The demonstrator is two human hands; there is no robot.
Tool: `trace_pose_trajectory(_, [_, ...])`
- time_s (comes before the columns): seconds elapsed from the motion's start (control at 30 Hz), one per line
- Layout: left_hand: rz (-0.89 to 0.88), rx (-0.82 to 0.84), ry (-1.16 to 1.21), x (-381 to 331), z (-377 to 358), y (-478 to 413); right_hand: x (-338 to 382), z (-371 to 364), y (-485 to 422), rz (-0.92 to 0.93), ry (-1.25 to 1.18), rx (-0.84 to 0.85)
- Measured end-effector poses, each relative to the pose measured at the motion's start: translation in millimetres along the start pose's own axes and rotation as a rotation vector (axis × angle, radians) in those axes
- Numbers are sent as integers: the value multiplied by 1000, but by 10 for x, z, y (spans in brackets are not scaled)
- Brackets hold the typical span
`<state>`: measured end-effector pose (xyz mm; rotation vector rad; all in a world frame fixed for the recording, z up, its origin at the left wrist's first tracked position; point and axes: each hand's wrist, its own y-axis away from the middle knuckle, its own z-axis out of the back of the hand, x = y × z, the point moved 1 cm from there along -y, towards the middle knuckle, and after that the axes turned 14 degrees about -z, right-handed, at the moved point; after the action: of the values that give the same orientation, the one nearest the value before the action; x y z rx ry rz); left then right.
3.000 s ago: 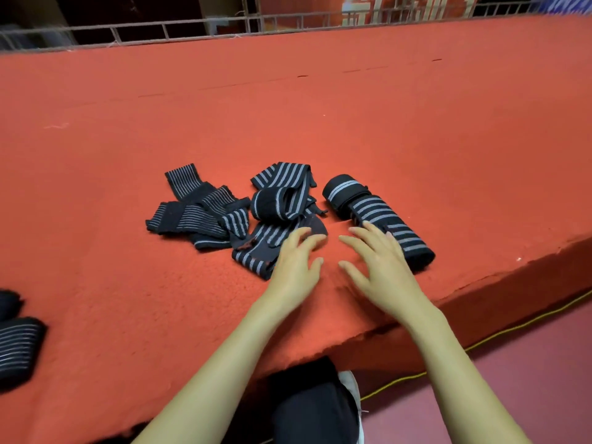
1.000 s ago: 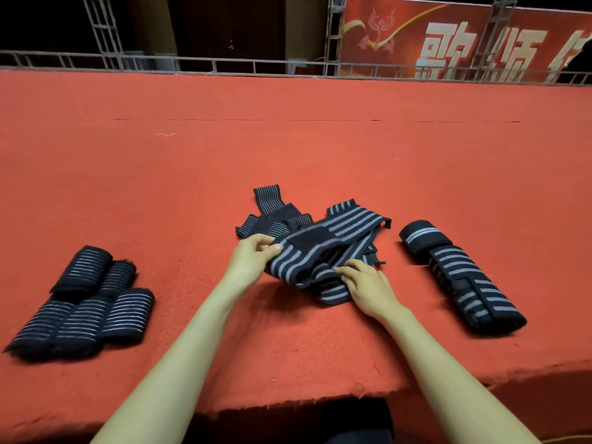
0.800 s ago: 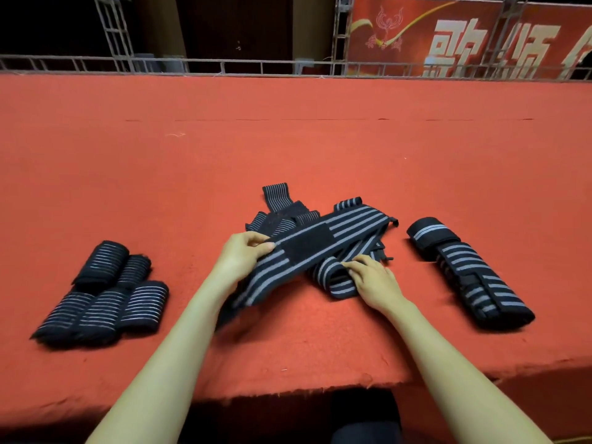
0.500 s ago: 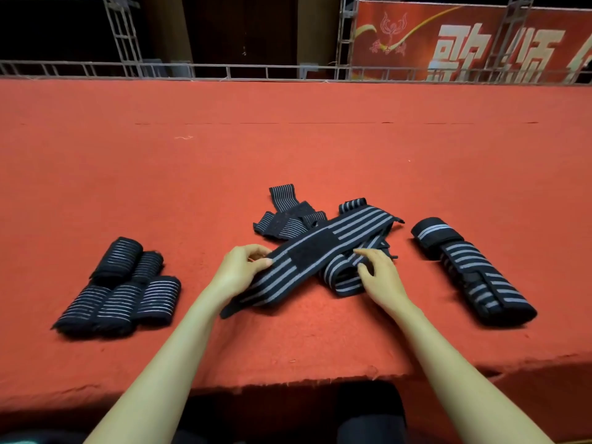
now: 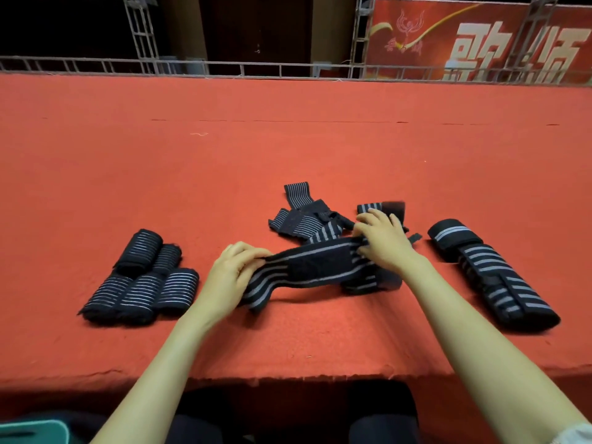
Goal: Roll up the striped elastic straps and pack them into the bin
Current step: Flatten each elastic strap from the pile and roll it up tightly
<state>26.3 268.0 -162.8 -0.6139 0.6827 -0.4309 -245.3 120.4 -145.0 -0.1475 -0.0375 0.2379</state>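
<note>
your left hand (image 5: 234,274) has the near end of a striped strap (image 5: 315,267) pinched, thumb on top, fingers curled under it. your right hand (image 5: 384,243) grips the other end, fingers bent down across the stripes. the strap runs between the two hands, lifted just off the red felt surface (image 5: 288,149), with a plain dark patch facing up in the middle. its tail droops below your left palm. by your right wrist it folds down onto the felt.

just behind it, a heap of loose straps (image 5: 302,219) lies tangled, touching the one you hold. one end past your right fingertips is smeared with blur, so it's hard to say which strap it belongs to.

over to your left, well apart, five rolled straps (image 5: 141,280) sit packed side by side, three in front and two behind. off to your right, a long bundle (image 5: 493,277) lies flat, angled toward the near edge.

in the lower left corner a teal object (image 5: 32,432) peeks in below the edge. a metal railing (image 5: 224,67) and a red banner (image 5: 480,40) line the far side.
</note>
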Motion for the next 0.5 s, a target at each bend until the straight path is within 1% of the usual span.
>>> trace_pose_trajectory(0.07, [13, 44, 6, 17, 1, 72, -43, 29, 80, -24, -108, -221])
trace_pose_trajectory(0.13, [44, 175, 39, 38, -35, 145, -110, 36, 181, -87, -199, -347])
trace_pose_trajectory(0.2, [95, 310, 17, 108, -78, 219, -220, -21, 273, -150, -235, -378])
trace_pose_trajectory(0.23, [109, 349, -45, 160, -96, 250, -276, -70, 316, -174, -232, -368])
trace_pose_trajectory(0.3, [150, 384, -223, 288, -117, 296, -372, -163, 400, -200, -240, -332])
trace_pose_trajectory(0.33, [189, 397, -271, 335, -121, 310, -405, -205, 431, -210, -266, -304])
trace_pose_trajectory(0.4, [281, 353, -216, 370, -129, 319, -440, -241, 487, -246, -313, -219])
trace_pose_trajectory(0.43, [324, 286, -167, 348, -138, 312, -453, -253, 511, -265, -308, -157])
trace_pose_trajectory(0.5, [323, 64, -157, 283, -143, 265, -497, -286, 567, -298, -290, -45])
